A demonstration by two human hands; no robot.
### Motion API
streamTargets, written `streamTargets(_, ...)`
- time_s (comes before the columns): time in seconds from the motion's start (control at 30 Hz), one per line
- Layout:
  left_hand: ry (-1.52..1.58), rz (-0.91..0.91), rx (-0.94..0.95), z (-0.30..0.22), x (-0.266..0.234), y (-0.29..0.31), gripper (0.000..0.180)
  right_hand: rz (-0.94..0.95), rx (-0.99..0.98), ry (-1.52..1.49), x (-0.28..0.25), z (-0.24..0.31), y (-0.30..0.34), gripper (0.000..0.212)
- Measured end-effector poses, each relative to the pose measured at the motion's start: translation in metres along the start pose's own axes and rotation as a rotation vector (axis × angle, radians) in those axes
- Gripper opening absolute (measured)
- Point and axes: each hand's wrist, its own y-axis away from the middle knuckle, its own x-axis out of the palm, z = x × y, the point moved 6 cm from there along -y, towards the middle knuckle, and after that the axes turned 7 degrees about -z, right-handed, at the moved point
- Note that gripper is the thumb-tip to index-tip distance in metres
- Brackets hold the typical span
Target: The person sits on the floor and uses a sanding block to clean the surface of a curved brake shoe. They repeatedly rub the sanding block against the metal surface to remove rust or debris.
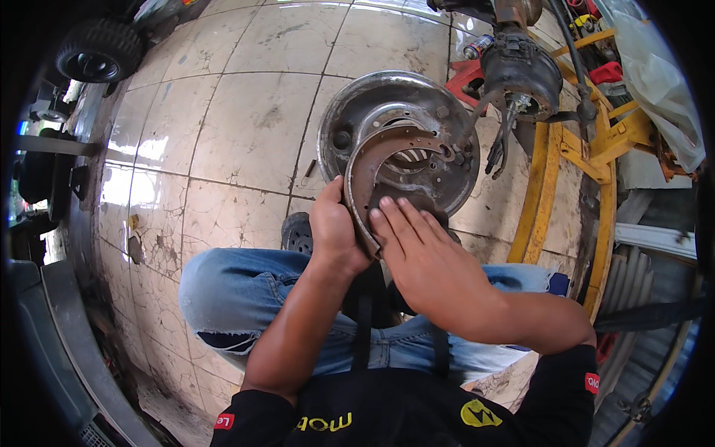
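Observation:
A curved rusty brake shoe [387, 149] is held upright in front of a round metal backing plate [357, 104] that stands on the tiled floor. My left hand [334, 227] grips the shoe's left outer edge near its lower end. My right hand [421, 249] lies flat, fingers together, against the shoe's inner face at the bottom. Both forearms come up over my knees in blue jeans. The plate's lower part is hidden behind my hands.
A yellow metal stand [555, 160] carries a dark axle hub [521, 74] with hanging cables at the upper right. A spray can [477, 47] and red tools lie behind it. A small black wheel [98, 51] sits at the upper left. Cracked floor tiles [238, 119] spread left.

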Motion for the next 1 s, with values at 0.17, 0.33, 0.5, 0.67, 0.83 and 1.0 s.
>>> streamTargets(0.17,0.015,0.027,0.007,-0.002,-0.002,-0.004,0.055,-0.006,-0.020,-0.048,-0.004,0.004,0.005,0.048)
streamTargets(0.33,0.001,0.000,0.009,-0.002,0.001,0.000,0.056,-0.027,0.003,-0.055,0.000,-0.004,-0.001,0.049)
streamTargets(0.5,-0.014,0.006,0.050,-0.001,-0.002,-0.007,0.051,-0.002,0.000,-0.028,-0.005,-0.002,0.007,0.050)
streamTargets(0.67,0.019,-0.001,0.018,-0.003,-0.003,-0.002,0.053,-0.015,0.003,-0.030,-0.003,-0.006,0.001,0.049)
streamTargets(0.83,0.028,0.024,0.007,0.003,-0.007,-0.008,0.054,-0.025,-0.015,-0.032,-0.005,-0.001,0.006,0.052)
streamTargets(1.0,0.023,0.007,-0.007,0.001,-0.002,-0.003,0.054,-0.004,-0.009,-0.033,-0.002,-0.002,0.001,0.055)
